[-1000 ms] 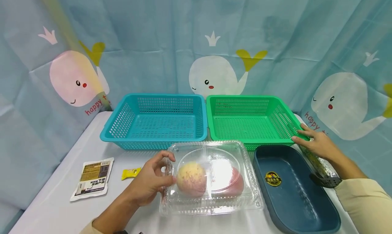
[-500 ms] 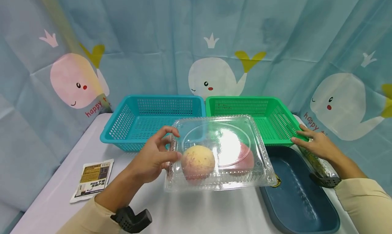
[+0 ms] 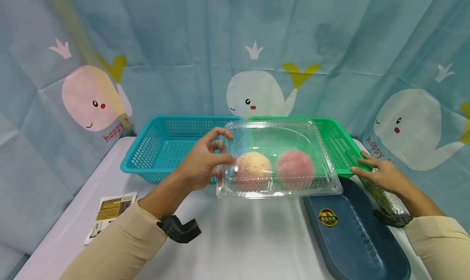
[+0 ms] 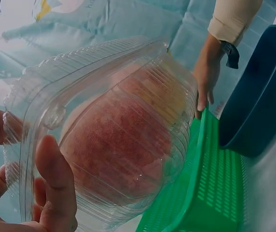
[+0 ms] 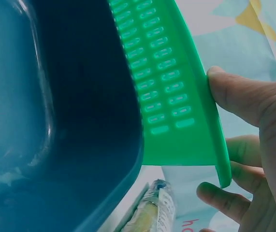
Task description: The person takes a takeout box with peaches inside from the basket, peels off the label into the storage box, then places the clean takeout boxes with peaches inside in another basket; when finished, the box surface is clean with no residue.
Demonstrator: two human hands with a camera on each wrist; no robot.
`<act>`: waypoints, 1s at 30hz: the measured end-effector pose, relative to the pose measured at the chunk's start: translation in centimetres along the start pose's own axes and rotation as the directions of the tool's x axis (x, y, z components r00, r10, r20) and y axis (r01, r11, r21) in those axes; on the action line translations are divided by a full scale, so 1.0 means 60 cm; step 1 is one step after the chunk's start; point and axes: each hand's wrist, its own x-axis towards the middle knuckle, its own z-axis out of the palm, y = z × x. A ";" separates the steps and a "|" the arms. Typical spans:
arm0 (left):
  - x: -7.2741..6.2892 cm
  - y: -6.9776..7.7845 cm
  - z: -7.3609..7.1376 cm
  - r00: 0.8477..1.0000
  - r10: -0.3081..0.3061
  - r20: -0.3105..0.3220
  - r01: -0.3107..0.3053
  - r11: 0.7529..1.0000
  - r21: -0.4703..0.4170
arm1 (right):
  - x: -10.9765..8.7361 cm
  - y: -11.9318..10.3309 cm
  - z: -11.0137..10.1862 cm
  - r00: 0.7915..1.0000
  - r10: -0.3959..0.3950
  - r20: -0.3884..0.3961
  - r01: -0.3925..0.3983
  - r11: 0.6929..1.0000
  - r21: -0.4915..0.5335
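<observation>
My left hand pinches the left edge of a clear plastic clamshell box, thumb on one side and fingers on the other. Two peaches lie inside: a yellow-pink peach and a redder peach. Tilted toward me, the box hangs above the table and covers part of the green basket. My right hand holds that basket's front right corner. In the right wrist view its thumb touches the rim, with other fingers partly behind it.
A blue basket stands left of the green one. At front right lies a dark blue tub, with a shiny packet beside it under my right arm. A flat white-and-brown pouch is at left. A whale-print curtain backs the table.
My left hand has lifted the clamshell box off the table, moving it forward and slightly right. My right hand stays at the green basket's corner. My left arm now hides the small yellow packet.
</observation>
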 end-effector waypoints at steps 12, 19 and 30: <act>0.095 0.005 0.015 0.999 -0.017 0.043 0.017 1.000 -0.001 | 0.002 -0.007 -0.002 1.000 -0.027 0.004 0.027 0.999 0.031; 0.135 -0.008 0.030 0.995 0.000 0.095 0.004 0.999 -0.049 | 0.000 -0.010 -0.005 1.000 -0.018 0.014 0.017 0.999 0.032; 0.189 -0.045 0.059 0.994 -0.048 0.095 0.055 0.996 -0.074 | -0.003 -0.007 -0.008 1.000 -0.015 0.017 0.015 1.000 0.019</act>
